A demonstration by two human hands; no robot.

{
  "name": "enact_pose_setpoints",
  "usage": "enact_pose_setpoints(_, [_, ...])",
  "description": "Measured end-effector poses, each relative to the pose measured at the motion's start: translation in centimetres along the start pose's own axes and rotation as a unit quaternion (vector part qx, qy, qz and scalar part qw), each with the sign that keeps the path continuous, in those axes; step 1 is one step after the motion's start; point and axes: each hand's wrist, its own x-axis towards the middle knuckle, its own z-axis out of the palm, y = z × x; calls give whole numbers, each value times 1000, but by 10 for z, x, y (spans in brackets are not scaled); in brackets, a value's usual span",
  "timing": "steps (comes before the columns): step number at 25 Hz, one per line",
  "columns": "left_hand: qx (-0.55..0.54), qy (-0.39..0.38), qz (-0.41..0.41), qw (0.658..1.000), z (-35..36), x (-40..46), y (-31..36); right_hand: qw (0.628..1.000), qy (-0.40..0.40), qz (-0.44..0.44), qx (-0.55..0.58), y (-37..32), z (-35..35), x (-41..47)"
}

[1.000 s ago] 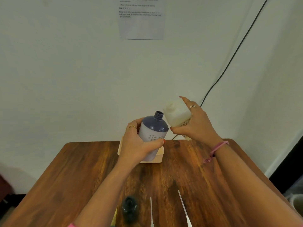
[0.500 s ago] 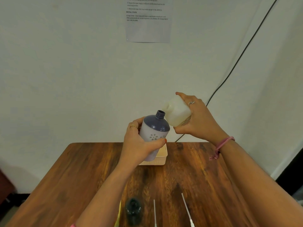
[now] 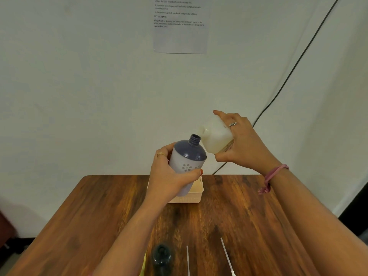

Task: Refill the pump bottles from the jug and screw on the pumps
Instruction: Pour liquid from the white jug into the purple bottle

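My left hand [image 3: 169, 178] grips a lavender pump bottle [image 3: 188, 160] with a dark purple shoulder and an open neck, tilted slightly right, above the table. My right hand [image 3: 242, 144] holds a white translucent jug [image 3: 216, 138], tipped left so its mouth sits just above and beside the bottle's neck. No liquid stream shows. A dark bottle [image 3: 161, 257] stands near the front edge. Two white pump tubes [image 3: 187, 259] [image 3: 226, 253] lie on the table to its right, their heads cut off by the frame.
A cream storage bin [image 3: 196, 193] sits at the back of the wooden table [image 3: 99, 216], partly behind my left hand. A black cable [image 3: 288, 76] runs down the wall. A printed sheet [image 3: 179, 26] hangs on the wall above.
My right hand has tipped the jug further left and raised it, bringing its mouth closer over the bottle's neck. The left hand keeps the bottle almost still.
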Motion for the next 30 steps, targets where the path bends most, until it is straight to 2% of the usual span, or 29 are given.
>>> enact_pose_setpoints(30, [2, -1, -7, 1000, 3, 4, -8, 998, 4, -35, -44, -3, -5, 5])
